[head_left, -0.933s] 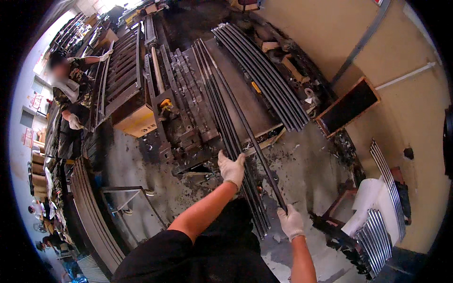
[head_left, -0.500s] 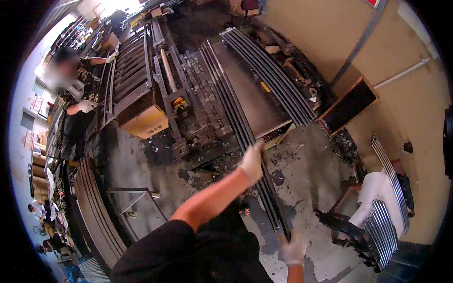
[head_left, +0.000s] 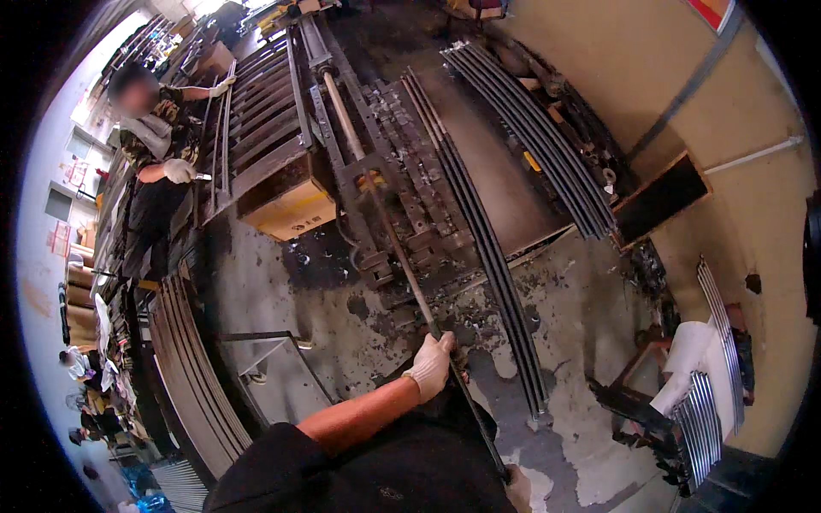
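Observation:
A long dark metal tube (head_left: 402, 256) slants from the machine bed (head_left: 398, 128) down towards my body. My left hand (head_left: 430, 368), in a white glove, is closed round it at about waist level. At the tube's near end my right hand (head_left: 517, 489) is closed on it, partly cut off by the lower edge. The tube's far end lies over the machine, in line with a pale rod (head_left: 344, 115). Just right of it, several dark tubes (head_left: 492, 248) lie side by side, their near ends sticking out over the floor.
A row of dark tubes (head_left: 534, 137) rests on the table at the right. Far left, a co-worker (head_left: 150, 141) in gloves stands at a rack (head_left: 256, 111) above a cardboard box (head_left: 291, 209). Shiny tubes (head_left: 697, 427) lie on a stand at the right. A metal frame (head_left: 274, 359) stands at left.
My hands have moved left and nearer from the group of tubes, bringing one tube across over the machine. The other tubes stay behind. The view has shifted a little.

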The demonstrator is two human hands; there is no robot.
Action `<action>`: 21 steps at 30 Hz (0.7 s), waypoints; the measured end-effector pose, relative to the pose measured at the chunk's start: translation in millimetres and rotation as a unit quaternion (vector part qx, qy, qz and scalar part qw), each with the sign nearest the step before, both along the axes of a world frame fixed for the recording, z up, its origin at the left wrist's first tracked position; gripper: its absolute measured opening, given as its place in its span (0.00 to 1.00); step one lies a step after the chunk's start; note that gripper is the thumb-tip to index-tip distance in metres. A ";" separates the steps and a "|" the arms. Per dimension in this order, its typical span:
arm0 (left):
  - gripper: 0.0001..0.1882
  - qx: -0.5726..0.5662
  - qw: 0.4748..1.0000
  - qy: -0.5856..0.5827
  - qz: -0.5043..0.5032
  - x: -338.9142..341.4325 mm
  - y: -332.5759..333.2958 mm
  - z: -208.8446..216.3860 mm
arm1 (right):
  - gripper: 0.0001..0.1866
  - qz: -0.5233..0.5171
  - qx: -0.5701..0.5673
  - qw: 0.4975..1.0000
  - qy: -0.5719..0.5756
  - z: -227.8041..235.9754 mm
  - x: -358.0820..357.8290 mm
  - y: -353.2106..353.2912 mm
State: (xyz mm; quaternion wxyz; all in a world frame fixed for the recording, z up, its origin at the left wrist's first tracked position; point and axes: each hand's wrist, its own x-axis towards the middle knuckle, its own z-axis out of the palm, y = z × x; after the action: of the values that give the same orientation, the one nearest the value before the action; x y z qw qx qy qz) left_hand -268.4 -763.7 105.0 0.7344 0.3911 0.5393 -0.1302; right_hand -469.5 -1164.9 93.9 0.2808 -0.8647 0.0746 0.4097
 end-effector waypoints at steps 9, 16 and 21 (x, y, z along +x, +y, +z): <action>0.20 0.145 0.981 0.009 -0.131 -11.5 8.9 -29.3 | 0.24 -0.018 0.075 0.994 0.077 -8.7 21.4 12.8; 0.25 0.174 0.974 -0.034 -0.139 -26.7 -0.1 -61.1 | 0.21 0.008 0.090 0.983 0.159 30.7 57.9 28.0; 0.26 0.205 0.969 -0.016 -0.134 -9.5 11.7 -48.1 | 0.20 0.107 0.113 0.982 0.104 -52.0 35.1 -4.4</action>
State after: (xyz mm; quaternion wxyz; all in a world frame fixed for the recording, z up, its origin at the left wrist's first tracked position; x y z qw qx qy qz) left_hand -277.8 -752.0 56.9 0.6232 0.6039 0.4852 -0.1074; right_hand -434.3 -1169.3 41.9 0.3222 -0.7831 -0.0368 0.5307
